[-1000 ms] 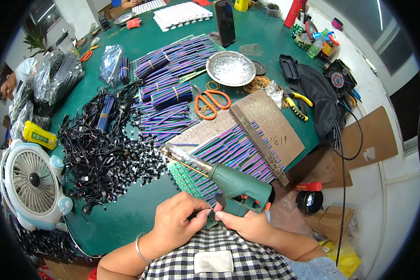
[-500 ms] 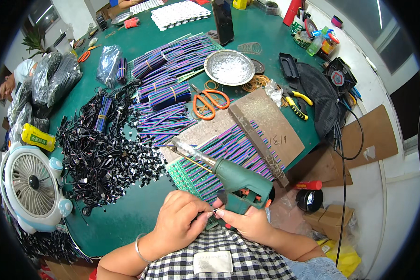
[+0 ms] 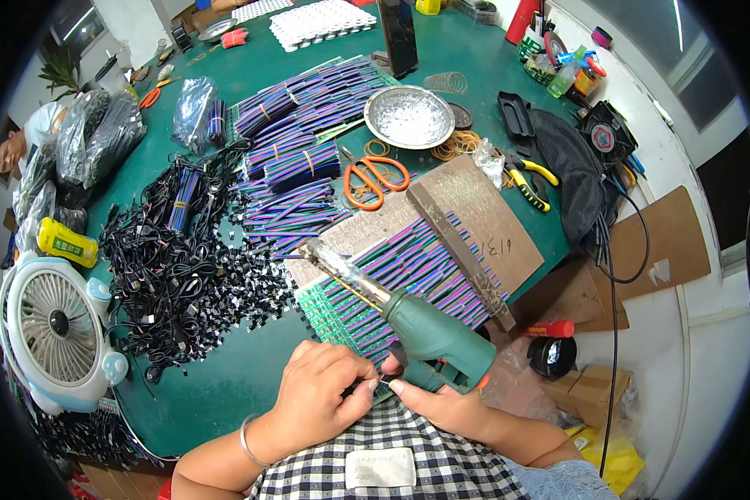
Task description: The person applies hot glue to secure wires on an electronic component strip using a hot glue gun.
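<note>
A green pistol-shaped soldering gun (image 3: 442, 333) with a metal barrel and a thin side tube rests in my right hand (image 3: 446, 407), its tip pointing to the far left. The right thumb also reaches toward my left hand (image 3: 325, 387), whose thumb and forefinger are pinched together at something tiny that I cannot make out. Beyond the gun, rows of purple, blue and black wire strips (image 3: 392, 279) lie on a brown board (image 3: 508, 225), joined to a green circuit panel (image 3: 329, 317). A metal bar (image 3: 458, 254) lies across the wires.
To the left are a heap of black cables (image 3: 162, 283) and a white-blue fan (image 3: 58, 321). Orange-handled scissors (image 3: 375, 179), a metal bowl (image 3: 410, 118) of whitish bits and yellow-black pliers (image 3: 532, 185) lie farther back. Bundled wires (image 3: 300, 167) are near the scissors.
The soldering gun has shifted slightly right, with its rear end lower. My right thumb has dropped a little. My left hand has hardly moved.
</note>
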